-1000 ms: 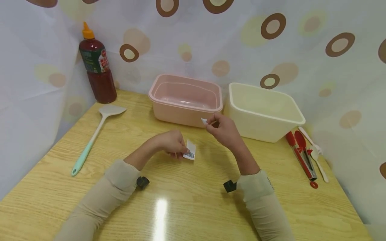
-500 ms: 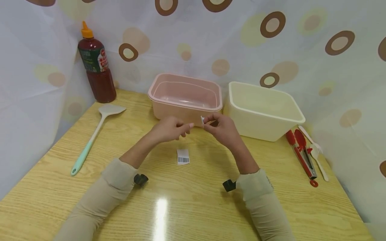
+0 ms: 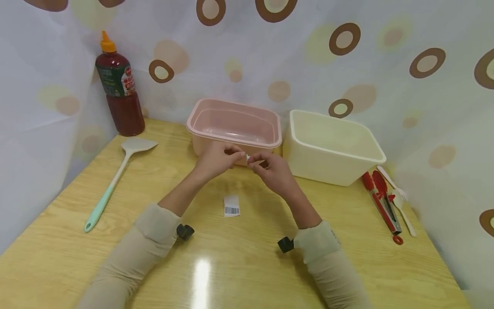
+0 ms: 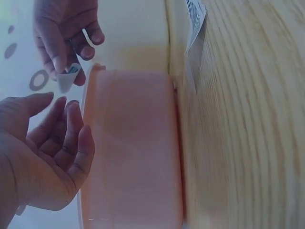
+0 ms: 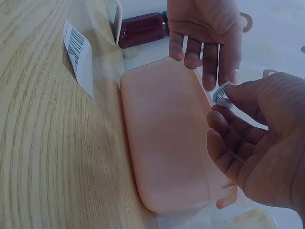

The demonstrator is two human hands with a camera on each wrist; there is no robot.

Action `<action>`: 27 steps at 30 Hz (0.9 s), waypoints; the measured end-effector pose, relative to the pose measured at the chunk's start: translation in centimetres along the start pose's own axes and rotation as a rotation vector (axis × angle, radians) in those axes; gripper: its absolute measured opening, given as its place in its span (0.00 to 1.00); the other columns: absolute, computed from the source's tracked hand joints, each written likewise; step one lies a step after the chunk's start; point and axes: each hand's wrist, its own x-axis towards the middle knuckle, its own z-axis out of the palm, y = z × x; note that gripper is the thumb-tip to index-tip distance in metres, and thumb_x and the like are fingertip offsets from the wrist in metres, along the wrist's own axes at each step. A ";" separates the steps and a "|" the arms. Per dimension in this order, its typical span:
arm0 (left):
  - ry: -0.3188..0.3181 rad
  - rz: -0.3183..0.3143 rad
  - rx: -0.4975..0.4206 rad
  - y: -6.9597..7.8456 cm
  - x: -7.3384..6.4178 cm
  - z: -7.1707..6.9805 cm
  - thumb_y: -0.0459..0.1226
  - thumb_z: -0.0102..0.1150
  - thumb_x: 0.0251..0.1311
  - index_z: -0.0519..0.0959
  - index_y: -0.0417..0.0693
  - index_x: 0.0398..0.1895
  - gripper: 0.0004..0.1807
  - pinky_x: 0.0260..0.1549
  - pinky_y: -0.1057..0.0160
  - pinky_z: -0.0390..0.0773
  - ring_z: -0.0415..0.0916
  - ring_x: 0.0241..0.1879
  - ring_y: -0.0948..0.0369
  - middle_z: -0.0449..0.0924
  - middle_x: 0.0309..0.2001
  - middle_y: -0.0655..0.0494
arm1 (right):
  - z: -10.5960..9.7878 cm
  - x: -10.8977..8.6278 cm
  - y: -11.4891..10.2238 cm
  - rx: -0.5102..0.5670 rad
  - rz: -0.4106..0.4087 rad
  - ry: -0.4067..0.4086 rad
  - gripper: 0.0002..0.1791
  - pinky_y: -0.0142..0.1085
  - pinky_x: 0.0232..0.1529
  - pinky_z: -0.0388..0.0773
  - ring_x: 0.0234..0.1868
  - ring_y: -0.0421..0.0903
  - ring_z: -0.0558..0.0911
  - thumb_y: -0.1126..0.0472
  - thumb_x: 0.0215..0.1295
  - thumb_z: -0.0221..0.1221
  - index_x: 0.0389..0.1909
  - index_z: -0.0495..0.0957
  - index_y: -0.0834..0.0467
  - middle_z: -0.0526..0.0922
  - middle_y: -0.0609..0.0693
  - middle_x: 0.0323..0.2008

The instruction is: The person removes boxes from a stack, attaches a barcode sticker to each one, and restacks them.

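Pinches a small curled paper scrap (image 3: 248,159) between thumb and forefinger of the right hand (image 3: 275,174), near the middle of the head view, before the pink box (image 3: 198,146). Holds the left hand (image 3: 216,161) just beside the scrap, with fingers loosely bent. Cannot tell from the head view whether left fingertips touch it; reveals in the left wrist view a narrow gap between left thumb and forefinger, with the scrap just beyond. Looks plain white from the head, yet bears barcode stripes in the right wrist view. Includes a larger barcode label (image 3: 231,206) on the table (image 3: 239,270), seemingly flat at centre in the head view but visibly curved in both wrist views. Shows only in the head view the pink box's inside, plus tongs (image 3: 382,201), fork (image 3: 391,182) and spoon (image 3: 403,212) at far right.
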 end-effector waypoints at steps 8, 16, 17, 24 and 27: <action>0.014 0.036 0.044 0.0 1.0 0.4 0.50 0.63 0.67 0.89 0.49 0.41 0.16 0.33 0.61 0.79 0.82 0.35 0.56 0.87 0.40 0.55 | -0.1 0.5 0.2 -0.005 -0.005 0.042 0.12 0.39 0.35 0.78 0.42 0.54 0.86 0.54 0.76 0.56 0.49 0.84 0.54 0.87 0.54 0.45; 0.000 0.023 -0.017 -0.4 1.5 0.1 0.41 0.62 0.68 0.88 0.44 0.44 0.11 0.34 0.62 0.82 0.83 0.37 0.50 0.87 0.42 0.49 | 0.0 0.7 0.0 0.053 0.027 0.079 0.11 0.38 0.34 0.78 0.40 0.54 0.86 0.53 0.74 0.59 0.47 0.84 0.55 0.87 0.53 0.44; 0.004 0.023 -0.020 -0.4 1.5 0.1 0.41 0.62 0.68 0.88 0.44 0.44 0.11 0.33 0.63 0.82 0.84 0.37 0.49 0.87 0.42 0.48 | 0.1 0.8 0.0 0.071 0.034 0.091 0.11 0.37 0.33 0.78 0.40 0.56 0.85 0.54 0.73 0.59 0.46 0.83 0.55 0.86 0.53 0.43; 0.040 -0.017 -0.023 -0.6 1.5 0.0 0.40 0.63 0.68 0.85 0.44 0.43 0.09 0.31 0.66 0.80 0.82 0.31 0.57 0.87 0.40 0.49 | 2.1 2.2 -0.1 0.178 0.066 0.220 0.08 0.32 0.28 0.76 0.33 0.54 0.83 0.62 0.67 0.62 0.40 0.73 0.58 0.80 0.53 0.36; 0.057 -0.014 -0.030 -0.7 1.6 -0.1 0.39 0.63 0.68 0.85 0.43 0.42 0.09 0.29 0.67 0.80 0.83 0.32 0.53 0.87 0.39 0.47 | 2.6 2.7 -0.1 0.254 0.057 0.261 0.07 0.37 0.30 0.82 0.34 0.61 0.85 0.68 0.67 0.59 0.43 0.73 0.62 0.82 0.58 0.37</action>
